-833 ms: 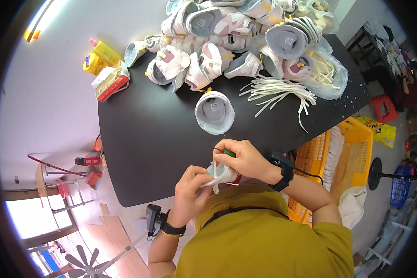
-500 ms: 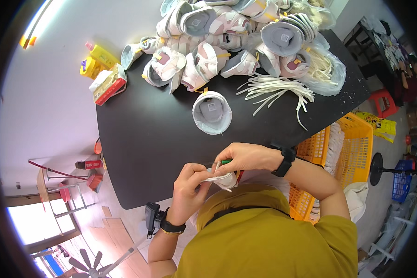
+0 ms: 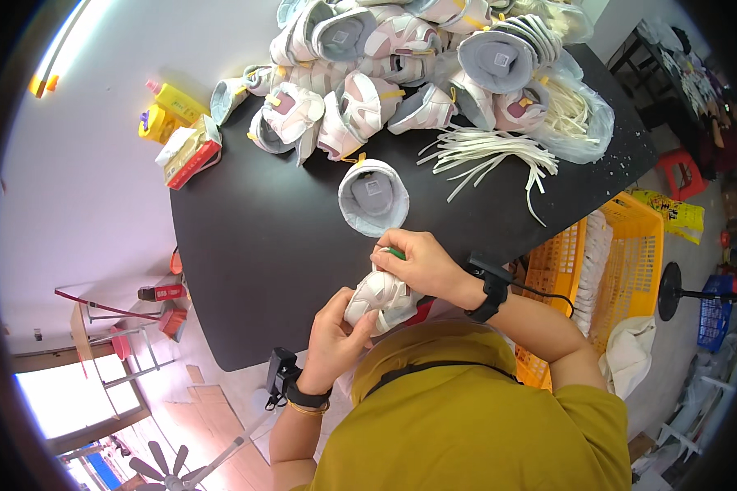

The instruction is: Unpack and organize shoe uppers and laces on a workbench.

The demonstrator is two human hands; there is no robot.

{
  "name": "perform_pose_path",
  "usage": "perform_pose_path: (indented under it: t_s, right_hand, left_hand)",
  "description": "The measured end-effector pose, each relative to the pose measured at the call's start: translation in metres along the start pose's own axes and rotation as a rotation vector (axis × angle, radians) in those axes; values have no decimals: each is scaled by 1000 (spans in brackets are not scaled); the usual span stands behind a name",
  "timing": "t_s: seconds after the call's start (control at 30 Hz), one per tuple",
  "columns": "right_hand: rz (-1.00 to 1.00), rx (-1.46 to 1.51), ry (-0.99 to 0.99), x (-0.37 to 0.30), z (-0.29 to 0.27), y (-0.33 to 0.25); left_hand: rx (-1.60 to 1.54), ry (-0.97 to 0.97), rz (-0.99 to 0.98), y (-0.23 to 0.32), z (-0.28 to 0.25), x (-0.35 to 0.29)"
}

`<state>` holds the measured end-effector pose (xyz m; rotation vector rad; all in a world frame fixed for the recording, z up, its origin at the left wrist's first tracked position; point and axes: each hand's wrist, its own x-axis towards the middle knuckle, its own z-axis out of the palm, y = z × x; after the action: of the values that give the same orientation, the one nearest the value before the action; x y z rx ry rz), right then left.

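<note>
My left hand (image 3: 335,340) is closed on a white-and-pink shoe upper (image 3: 379,296), its thumb pressed along the near side. Just above the upper, my right hand (image 3: 424,263) pinches a small green-handled tool (image 3: 396,253), whose working end I cannot make out. A narrow white strip (image 3: 375,260) shows between the right fingertips and the upper. Farther off on the black table (image 3: 262,270), another shoe upper (image 3: 374,196) stands with its grey lining and yellow heel loop showing. Loose white laces (image 3: 487,155) lie fanned out to its right.
A heap of shoe uppers (image 3: 360,106) covers the table's far side, beside a clear bag (image 3: 593,135) of laces. Yellow bottles (image 3: 168,110) and a red-edged tissue box (image 3: 195,151) stand far left. Yellow crates (image 3: 630,254) sit at the right, near a red stool (image 3: 681,176).
The upper has been turned so its patterned outside shows, and it sits a little farther from my body. My right hand has risen away from it with the green-handled tool.
</note>
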<state>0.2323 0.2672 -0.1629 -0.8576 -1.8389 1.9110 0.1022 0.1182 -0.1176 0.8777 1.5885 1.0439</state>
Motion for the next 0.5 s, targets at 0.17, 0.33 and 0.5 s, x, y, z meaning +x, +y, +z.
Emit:
perform_pose_path:
  t_s: [0.17,0.33,0.5]
  right_hand:
    - [-108,-80,71,1,7,7]
    - [-91,-58,149,4,15,8]
    - [-151,-138,109,0,12,1]
  left_hand:
    - [-108,-7,-28,-4,3,-1]
    - [-46,46,46,-9,5,-3]
    - [-60,98,100,-10,5,-1]
